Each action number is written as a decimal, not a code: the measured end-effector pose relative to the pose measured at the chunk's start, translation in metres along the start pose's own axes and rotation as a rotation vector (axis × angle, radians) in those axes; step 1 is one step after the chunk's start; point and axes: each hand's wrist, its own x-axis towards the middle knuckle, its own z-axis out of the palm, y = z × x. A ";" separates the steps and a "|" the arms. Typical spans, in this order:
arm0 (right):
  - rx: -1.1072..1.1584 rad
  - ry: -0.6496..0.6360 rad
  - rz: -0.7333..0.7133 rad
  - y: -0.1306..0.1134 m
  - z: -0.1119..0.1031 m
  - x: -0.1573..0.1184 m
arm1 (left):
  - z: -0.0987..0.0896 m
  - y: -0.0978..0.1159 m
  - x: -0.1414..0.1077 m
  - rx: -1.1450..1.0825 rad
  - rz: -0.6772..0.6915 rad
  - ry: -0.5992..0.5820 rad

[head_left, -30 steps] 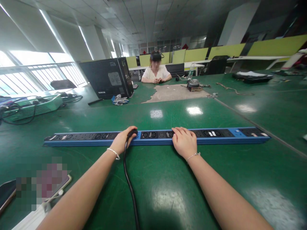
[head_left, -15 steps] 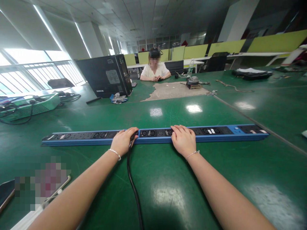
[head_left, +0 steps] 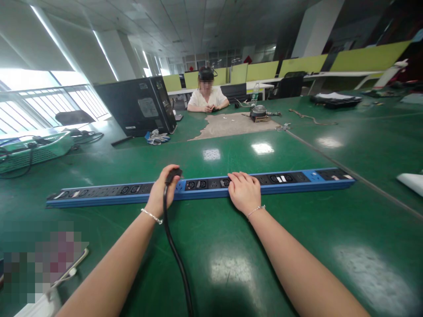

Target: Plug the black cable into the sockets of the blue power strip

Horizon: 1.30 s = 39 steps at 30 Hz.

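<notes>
the power strip (head_left: 205,193) lies flat across the green bench (head_left: 284,237), long and narrow, with a blue casing and mostly black sockets (head_left: 198,184) set in a row along its top. a blue panel (head_left: 316,176) sits towards its right end, and small white labels (head_left: 281,179) mark the face in a few places. the left hand (head_left: 159,190) is over the strip, fingers pinching a black plug (head_left: 174,174) between thumb and forefinger; a thick black cord (head_left: 172,240) runs from it towards the near side. a blue socket (head_left: 179,186) shows just beside that plug, and i can't tell whether the two touch. the right hand (head_left: 245,190) lies palm down on the strip, fingers close together and bent over it; whether they grip, i can't make out.
</notes>
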 end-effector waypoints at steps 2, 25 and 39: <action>0.010 -0.004 0.009 0.000 -0.001 0.000 | 0.007 0.020 0.005 0.015 0.094 -0.216; 0.008 -0.021 0.010 -0.001 -0.003 0.000 | 0.060 0.068 0.018 0.293 0.099 -0.455; 0.076 -0.038 0.043 -0.001 -0.005 0.001 | 0.065 0.074 0.003 0.529 0.248 -0.440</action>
